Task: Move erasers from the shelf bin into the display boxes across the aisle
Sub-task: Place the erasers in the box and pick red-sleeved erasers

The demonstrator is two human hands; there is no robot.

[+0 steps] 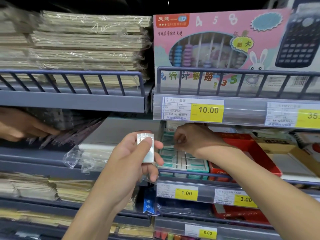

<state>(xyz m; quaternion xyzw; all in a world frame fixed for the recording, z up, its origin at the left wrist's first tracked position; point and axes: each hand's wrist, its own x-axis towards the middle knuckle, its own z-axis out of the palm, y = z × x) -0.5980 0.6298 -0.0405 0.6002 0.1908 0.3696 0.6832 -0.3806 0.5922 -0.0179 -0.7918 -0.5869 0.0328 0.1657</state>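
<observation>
My left hand (133, 153) holds a small stack of erasers (146, 147) upright in front of the shelf, thumb pressed on the front, fingers (156, 159) curled behind. My right hand (192, 139) reaches into the box of erasers (183, 161) on the shelf (190, 175), under the 10.00 price tag (207, 113); its fingers are hidden, so I cannot tell their grip. Another person's hand (19, 126) rests on notebooks (69, 130) far left.
</observation>
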